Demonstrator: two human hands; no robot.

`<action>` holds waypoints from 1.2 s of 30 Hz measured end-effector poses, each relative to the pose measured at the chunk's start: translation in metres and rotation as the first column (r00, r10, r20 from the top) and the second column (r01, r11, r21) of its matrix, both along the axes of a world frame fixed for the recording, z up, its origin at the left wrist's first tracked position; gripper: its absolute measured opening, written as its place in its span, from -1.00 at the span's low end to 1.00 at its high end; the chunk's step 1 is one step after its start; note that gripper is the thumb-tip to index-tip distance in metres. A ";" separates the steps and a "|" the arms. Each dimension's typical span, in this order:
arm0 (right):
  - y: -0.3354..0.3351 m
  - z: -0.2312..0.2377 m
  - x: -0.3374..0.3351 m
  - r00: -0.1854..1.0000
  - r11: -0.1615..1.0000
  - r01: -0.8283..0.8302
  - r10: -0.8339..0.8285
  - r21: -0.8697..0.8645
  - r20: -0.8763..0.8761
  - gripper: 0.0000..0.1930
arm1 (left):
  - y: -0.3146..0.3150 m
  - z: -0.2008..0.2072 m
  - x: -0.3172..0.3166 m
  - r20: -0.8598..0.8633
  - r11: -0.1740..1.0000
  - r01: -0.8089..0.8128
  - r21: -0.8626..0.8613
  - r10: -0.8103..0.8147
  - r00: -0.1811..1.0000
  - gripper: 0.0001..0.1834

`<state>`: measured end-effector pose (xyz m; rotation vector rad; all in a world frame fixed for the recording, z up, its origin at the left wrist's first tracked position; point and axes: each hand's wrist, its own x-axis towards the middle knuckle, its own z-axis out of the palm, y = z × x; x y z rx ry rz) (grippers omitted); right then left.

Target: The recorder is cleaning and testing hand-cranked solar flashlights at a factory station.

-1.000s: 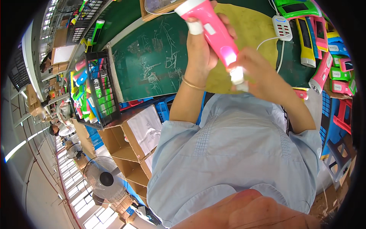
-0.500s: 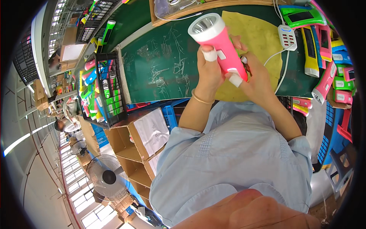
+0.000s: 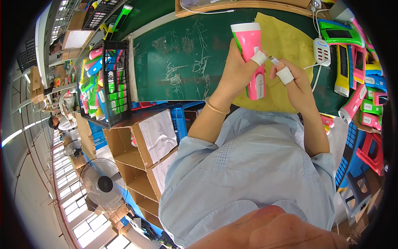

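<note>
My left hand [image 3: 238, 74] is closed around a pink flashlight [image 3: 248, 39] with a white head rim, held over a yellow mat [image 3: 284, 39]. The flashlight's head points away from me and its tail toward me. White tape wraps my left thumb, which presses on the flashlight's side. Just right of the flashlight, my right hand [image 3: 299, 91] pinches a USB plug [image 3: 273, 60] with a metal tip. That plug points at the flashlight but stays apart from it. My right thumb is taped in white as well.
A white multi-port USB charger [image 3: 322, 52] with cables lies right of the mat. Several colourful flashlights [image 3: 342, 70] crowd the right side. At left stands a black basket [image 3: 120, 87] of flashlights, above cardboard compartments [image 3: 132, 153]. A wooden-edged tray [image 3: 203, 10] sits at the back.
The flashlight has turned, so its lens no longer faces me. My right hand has let go of it and moved right, where a USB plug now shows in its fingers.
</note>
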<state>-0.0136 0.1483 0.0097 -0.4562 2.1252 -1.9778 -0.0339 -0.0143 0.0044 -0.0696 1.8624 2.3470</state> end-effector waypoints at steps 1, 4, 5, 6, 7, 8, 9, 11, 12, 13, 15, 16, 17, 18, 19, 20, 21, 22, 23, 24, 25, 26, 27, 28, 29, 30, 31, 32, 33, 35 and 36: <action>-0.001 0.001 -0.002 1.000 1.000 -0.007 0.006 -0.017 -0.031 -0.78 | -0.005 0.001 0.000 -0.103 0.995 0.080 -0.051 -0.085 0.991 -0.53; -0.004 0.004 -0.008 0.998 0.999 -0.023 0.021 -0.049 -0.058 -0.77 | -0.014 0.003 0.003 -0.137 0.953 0.250 -0.168 -0.274 0.952 -0.30; -0.005 0.004 -0.011 0.998 0.996 -0.034 0.029 -0.081 -0.062 -0.77 | -0.015 0.003 0.003 -0.162 0.957 0.191 -0.218 -0.229 0.960 -0.31; -0.006 0.004 -0.013 0.998 0.997 -0.034 0.031 -0.066 -0.052 -0.77 | -0.016 0.003 0.003 -0.192 0.953 0.151 -0.264 -0.205 0.960 -0.31; -0.008 0.004 -0.016 0.997 1.000 -0.019 0.021 0.025 -0.068 -0.77 | -0.017 0.003 0.003 -0.188 0.956 0.127 -0.265 -0.181 0.965 -0.31; -0.009 0.002 -0.018 0.994 0.997 -0.007 0.016 0.081 -0.113 -0.77 | -0.017 0.003 0.003 -0.167 0.943 0.110 -0.314 -0.169 0.971 -0.32; -0.011 0.001 -0.020 0.996 0.993 -0.002 0.013 0.116 -0.089 -0.77 | -0.017 0.003 0.003 -0.147 0.928 0.094 -0.361 -0.156 0.977 -0.33; -0.013 -0.002 -0.022 0.992 0.983 0.029 -0.006 0.179 -0.128 -0.77 | -0.017 0.003 0.004 -0.147 0.912 0.067 -0.404 -0.137 0.980 -0.35; -0.014 -0.003 -0.023 0.991 0.981 0.015 0.011 0.194 -0.135 -0.77 | -0.017 0.003 0.004 -0.138 0.892 0.046 -0.449 -0.120 0.983 -0.38; -0.015 -0.003 -0.022 0.992 0.983 0.016 0.007 0.181 -0.128 -0.77 | -0.017 0.003 0.005 -0.145 0.894 0.040 -0.446 -0.116 0.983 -0.38; -0.016 -0.003 -0.021 0.993 0.986 0.012 0.009 0.167 -0.120 -0.77 | -0.016 0.002 0.006 -0.120 0.880 0.046 -0.473 -0.117 0.986 -0.39; -0.016 -0.002 -0.020 0.986 0.975 0.040 -0.003 0.219 -0.166 -0.77 | -0.016 0.002 0.006 -0.091 0.874 0.047 -0.484 -0.103 0.990 -0.39; -0.016 -0.001 -0.019 0.973 0.967 0.059 -0.001 0.250 -0.229 -0.76 | -0.015 0.001 0.007 -0.144 0.860 0.005 -0.510 -0.091 0.985 -0.40; -0.015 0.000 -0.019 0.977 0.961 0.065 -0.007 0.267 -0.215 -0.76 | -0.014 0.000 0.007 -0.196 0.845 -0.038 -0.534 -0.080 0.977 -0.41; -0.015 0.001 -0.019 0.986 0.956 0.035 0.014 0.291 -0.166 -0.77 | -0.013 -0.001 0.007 -0.199 0.844 -0.045 -0.535 -0.074 0.977 -0.41; -0.015 0.001 -0.020 0.989 0.960 0.033 0.009 0.279 -0.148 -0.77 | -0.012 -0.003 0.007 -0.263 0.803 -0.102 -0.588 -0.070 0.962 -0.38; -0.016 0.000 -0.021 0.992 0.950 -0.009 0.048 0.312 -0.118 -0.77 | -0.011 -0.003 0.007 -0.326 0.756 -0.164 -0.634 -0.069 0.943 -0.36; -0.017 -0.001 -0.022 0.981 0.945 0.046 0.018 0.323 -0.194 -0.77 | -0.010 -0.004 0.008 -0.328 0.753 -0.177 -0.634 -0.055 0.943 -0.36; -0.020 -0.003 -0.022 0.958 0.945 0.071 0.025 0.319 -0.285 -0.77 | -0.009 -0.006 0.009 -0.393 0.739 -0.229 -0.634 -0.053 0.918 -0.32; -0.023 -0.005 -0.024 0.961 0.942 0.084 0.009 0.325 -0.275 -0.77 | -0.010 -0.006 0.010 -0.451 0.722 -0.262 -0.640 -0.077 0.889 -0.29; -0.026 -0.007 -0.024 0.975 0.959 0.040 0.024 0.281 -0.221 -0.77 | -0.010 -0.008 0.012 -0.400 0.744 -0.241 -0.623 -0.038 0.916 -0.22; -0.032 -0.009 -0.021 0.979 0.982 0.036 0.003 0.187 -0.206 -0.77 | -0.013 -0.009 0.013 -0.365 0.728 -0.226 -0.647 -0.036 0.930 -0.23; -0.034 -0.008 -0.025 0.983 0.973 -0.004 0.046 0.230 -0.177 -0.75 | -0.018 -0.011 0.014 -0.413 0.713 -0.265 -0.649 -0.038 0.910 -0.24; -0.040 -0.009 -0.016 0.968 0.969 0.011 0.052 0.249 -0.246 -0.75 | -0.024 -0.012 0.014 -0.370 0.706 -0.223 -0.672 -0.060 0.927 -0.27; -0.044 -0.008 -0.010 0.951 0.967 0.095 -0.017 0.239 -0.309 -0.75 | -0.032 -0.012 0.017 -0.359 0.737 -0.207 -0.644 -0.052 0.932 -0.28; -0.042 -0.005 -0.009 0.969 0.967 0.224 -0.208 0.121 -0.131 -0.77 | -0.049 -0.011 0.016 -0.360 0.732 -0.315 -0.604 0.102 0.927 -0.33; -0.043 -0.004 -0.001 0.919 0.926 0.371 -0.377 0.070 0.115 -0.79 | -0.066 -0.010 0.014 -0.366 0.714 -0.410 -0.567 0.227 0.902 -0.38; -0.036 0.000 -0.005 0.863 0.872 0.484 -0.462 -0.069 0.206 -0.83 | -0.100 -0.006 0.008 -0.361 0.667 -0.539 -0.515 0.401 0.842 -0.41; -0.027 0.003 -0.007 0.898 0.808 0.434 -0.351 -0.399 0.266 -0.83 | -0.142 0.002 0.003 -0.165 0.707 -0.635 -0.310 0.618 0.769 -0.59; -0.011 0.002 -0.013 0.881 0.807 0.458 -0.355 -0.372 0.314 -0.81 | -0.244 0.029 0.007 -0.029 0.649 -0.754 0.107 0.760 0.650 -0.79; -0.007 -0.004 -0.014 0.903 0.847 0.393 -0.282 -0.358 0.324 -0.79 | -0.291 0.039 0.003 -0.233 0.572 -0.760 0.309 0.820 0.523 -0.80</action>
